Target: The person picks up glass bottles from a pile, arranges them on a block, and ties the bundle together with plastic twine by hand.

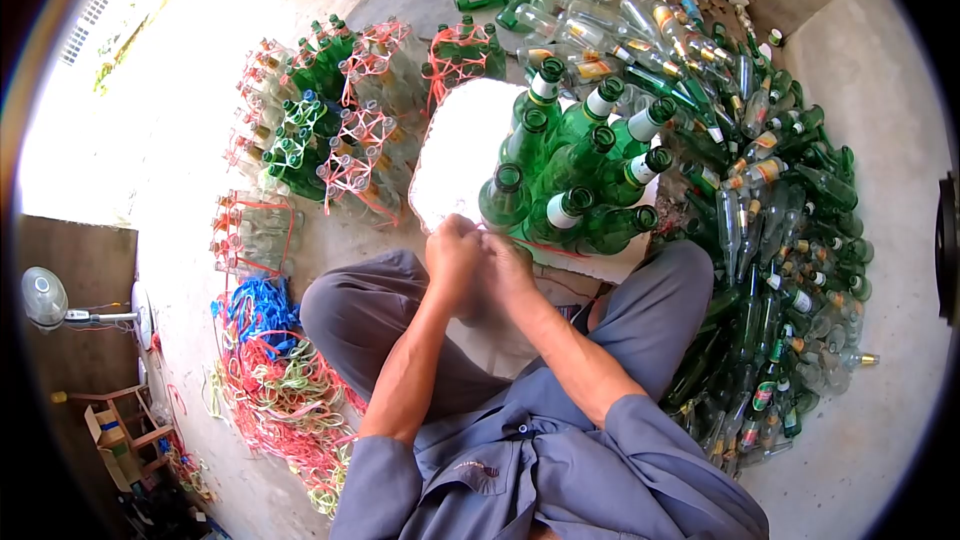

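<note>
A cluster of several green glass bottles (pixel 570 162) stands upright on a white block (pixel 455 145) in front of me. A thin red string (pixel 548 248) runs low around the near side of the cluster and reaches my hands. My left hand (pixel 453 252) is closed at the block's near edge, fingers pinched by the string. Right beside it, touching, my right hand (pixel 506 266) is also closed on the string, just below the nearest bottle. The fingertips are partly hidden, and the string's ends cannot be made out.
Bundles of bottles tied with red string (pixel 350 165) stand to the left and behind. A tangled heap of red string (pixel 285 395) and blue string (pixel 262 312) lies by my left knee. Loose bottles (pixel 755 230) pile up along the right wall. A fan (pixel 45 298) is far left.
</note>
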`<state>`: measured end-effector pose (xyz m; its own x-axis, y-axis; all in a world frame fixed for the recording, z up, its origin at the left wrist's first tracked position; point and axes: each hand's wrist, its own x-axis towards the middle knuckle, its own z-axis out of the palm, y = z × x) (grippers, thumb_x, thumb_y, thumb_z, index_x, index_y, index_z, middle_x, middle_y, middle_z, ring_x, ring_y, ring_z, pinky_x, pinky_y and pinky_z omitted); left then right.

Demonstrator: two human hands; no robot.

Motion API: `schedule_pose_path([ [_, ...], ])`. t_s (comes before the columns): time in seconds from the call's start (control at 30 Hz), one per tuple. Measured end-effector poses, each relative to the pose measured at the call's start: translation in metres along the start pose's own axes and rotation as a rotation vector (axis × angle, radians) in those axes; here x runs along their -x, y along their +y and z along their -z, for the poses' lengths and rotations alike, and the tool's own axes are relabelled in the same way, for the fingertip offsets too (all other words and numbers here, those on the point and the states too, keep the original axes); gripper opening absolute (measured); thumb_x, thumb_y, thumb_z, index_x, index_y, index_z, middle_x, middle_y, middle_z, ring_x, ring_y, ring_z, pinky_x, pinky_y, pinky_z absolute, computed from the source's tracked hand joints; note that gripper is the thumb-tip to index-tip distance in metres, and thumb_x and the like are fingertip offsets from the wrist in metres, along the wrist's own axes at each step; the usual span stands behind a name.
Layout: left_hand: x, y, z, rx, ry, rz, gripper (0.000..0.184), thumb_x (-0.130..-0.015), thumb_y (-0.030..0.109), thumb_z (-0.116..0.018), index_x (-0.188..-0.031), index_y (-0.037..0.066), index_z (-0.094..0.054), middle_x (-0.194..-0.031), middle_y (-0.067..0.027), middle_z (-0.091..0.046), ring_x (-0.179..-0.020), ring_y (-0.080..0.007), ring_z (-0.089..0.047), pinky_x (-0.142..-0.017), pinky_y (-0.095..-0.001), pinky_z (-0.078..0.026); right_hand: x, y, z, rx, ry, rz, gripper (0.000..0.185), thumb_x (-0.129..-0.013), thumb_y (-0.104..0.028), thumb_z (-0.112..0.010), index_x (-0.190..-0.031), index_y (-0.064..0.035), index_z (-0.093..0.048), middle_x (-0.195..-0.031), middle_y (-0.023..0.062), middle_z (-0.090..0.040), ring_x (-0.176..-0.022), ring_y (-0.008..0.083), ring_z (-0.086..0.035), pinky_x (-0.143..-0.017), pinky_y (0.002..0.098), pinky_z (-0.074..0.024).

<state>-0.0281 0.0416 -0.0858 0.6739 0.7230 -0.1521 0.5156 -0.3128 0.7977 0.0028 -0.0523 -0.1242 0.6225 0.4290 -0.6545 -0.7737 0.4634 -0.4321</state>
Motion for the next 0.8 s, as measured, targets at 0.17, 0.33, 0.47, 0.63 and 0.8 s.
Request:
schedule_pose_path([
  [0.17,-0.003,-0.009,-0.004,0.137,-0.036,0.064,0.008,-0.081,0.004,-0.070,-0.085,-0.002,-0.067,-0.073,-0.0081,-0.069,-0.065,-0.0142,-0.065,-0.061,-0.0288,-0.053,-0.008,0.005,0.006,-0.092,-0.013,-0.045,0.014,-0.087,-0.007,-0.066,-0.100,-0.0036,-0.069,-0.072,-0.0036,-0.057,-0.052,0.0026,-0.044,-0.044,0.0165,-0.0313],
  [0.33,-0.004,-0.019,-0.012,0.427,-0.071,0.174,0.009,-0.085,0.004,-0.070,-0.082,-0.001,-0.063,-0.073,-0.0041,-0.066,-0.063,-0.0096,-0.061,-0.055,-0.0253,-0.049,-0.006,0.004,0.006,-0.140,-0.023,-0.066,0.013,-0.088,-0.006,-0.066,-0.101,-0.0040,-0.068,-0.073,-0.0026,-0.059,-0.055,0.0032,-0.047,-0.047,0.0163,-0.0352],
  [0.47,0.003,-0.006,-0.008,0.375,-0.024,0.173,0.011,-0.086,0.005,-0.071,-0.081,0.001,-0.062,-0.069,-0.0033,-0.064,-0.060,-0.0082,-0.059,-0.052,-0.0248,-0.047,-0.009,0.007,0.008,-0.152,-0.055,-0.075,0.014,-0.088,-0.007,-0.066,-0.102,-0.0049,-0.068,-0.075,-0.0026,-0.060,-0.057,0.0032,-0.048,-0.048,0.0162,-0.0362],
  [0.63,0.006,-0.004,-0.008,0.141,0.036,0.108,0.006,-0.084,0.011,-0.073,-0.085,0.006,-0.070,-0.066,-0.0033,-0.065,-0.058,-0.0095,-0.060,-0.054,-0.0279,-0.048,0.000,0.005,0.002,-0.148,-0.054,-0.082,0.015,-0.090,-0.011,-0.067,-0.105,-0.0082,-0.068,-0.076,-0.0046,-0.059,-0.057,0.0028,-0.047,-0.047,0.0161,-0.0345],
  [0.8,0.011,0.006,-0.001,-0.056,0.049,0.111,0.012,-0.084,0.022,-0.071,-0.090,0.014,-0.077,-0.072,-0.0058,-0.070,-0.063,-0.0179,-0.067,-0.062,-0.0335,-0.052,0.004,0.004,0.000,-0.116,-0.047,-0.046,0.015,-0.090,-0.013,-0.068,-0.105,-0.0092,-0.068,-0.075,-0.0054,-0.058,-0.056,0.0029,-0.047,-0.045,0.0170,-0.0329],
])
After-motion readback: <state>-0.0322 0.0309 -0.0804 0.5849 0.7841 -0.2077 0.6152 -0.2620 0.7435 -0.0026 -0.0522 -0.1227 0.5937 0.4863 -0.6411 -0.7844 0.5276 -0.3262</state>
